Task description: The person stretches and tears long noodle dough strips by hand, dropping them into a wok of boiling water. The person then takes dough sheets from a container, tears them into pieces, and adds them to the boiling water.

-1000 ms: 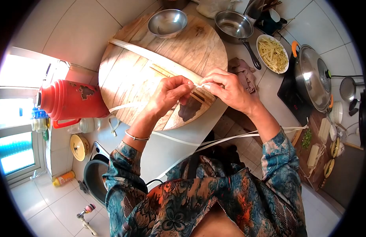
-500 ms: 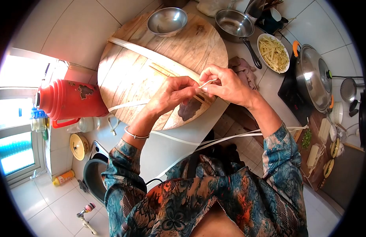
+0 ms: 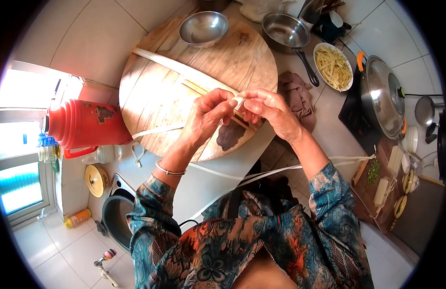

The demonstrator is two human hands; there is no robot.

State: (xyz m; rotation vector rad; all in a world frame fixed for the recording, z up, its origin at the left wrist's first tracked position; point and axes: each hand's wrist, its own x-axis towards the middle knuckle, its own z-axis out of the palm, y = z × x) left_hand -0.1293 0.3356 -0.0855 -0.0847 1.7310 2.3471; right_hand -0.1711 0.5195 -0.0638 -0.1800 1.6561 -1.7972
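Note:
Over the near right part of the round wooden board (image 3: 160,101), my left hand (image 3: 206,115) and my right hand (image 3: 276,113) meet at the fingertips. Both pinch a small pale strip (image 3: 239,99); whether it is cord, ribbon or dough I cannot make out. A long pale rolling pin (image 3: 179,67) lies across the board behind my hands. Thin chopsticks (image 3: 194,87) run beneath my fingers, close to a dark brown patch (image 3: 231,136). A flat white band (image 3: 158,130) passes behind my left wrist, and more white bands (image 3: 271,172) stretch past my right forearm.
A steel bowl (image 3: 203,30) sits at the board's far edge. Beyond it are a pan (image 3: 286,32), a plate of pale cut strips (image 3: 333,67) and a lidded wok (image 3: 383,96). A red thermos (image 3: 90,122) stands left; a cloth (image 3: 297,98) lies right.
My right hand has turned and lowered slightly, its fingers closing in toward my left. The pale strip, stretched out rightward before, is now mostly covered by my fingertips.

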